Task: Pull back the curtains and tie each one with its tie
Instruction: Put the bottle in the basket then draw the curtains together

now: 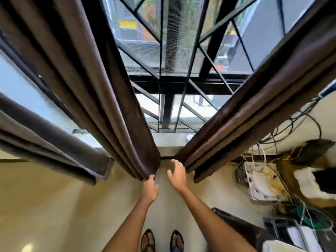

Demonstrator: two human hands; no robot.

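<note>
Head-camera view, looking steeply down at a window with dark metal grillwork (171, 73). Three brown curtain panels hung in front of it. The middle curtain (109, 91) fell from upper left to a hem just above the left hand (151, 188); the right curtain (254, 110) ran from upper right to a hem beside the right hand (177, 176); a third panel, the far-left curtain (47, 142), lay well apart at the left edge. A gap between the middle and right curtains exposed the window and the sill (169, 142).

The left hand pinched the lower edge of the middle curtain between its fingertips. The right hand was released, fingers loosely spread and curved, its fingertips close to the inner edge of the right curtain; contact could not be determined.

Below, both feet (161, 240) stood on the pale floor (54, 206). At right, a white box (260, 180) sat among tangled cables (294, 128).
</note>
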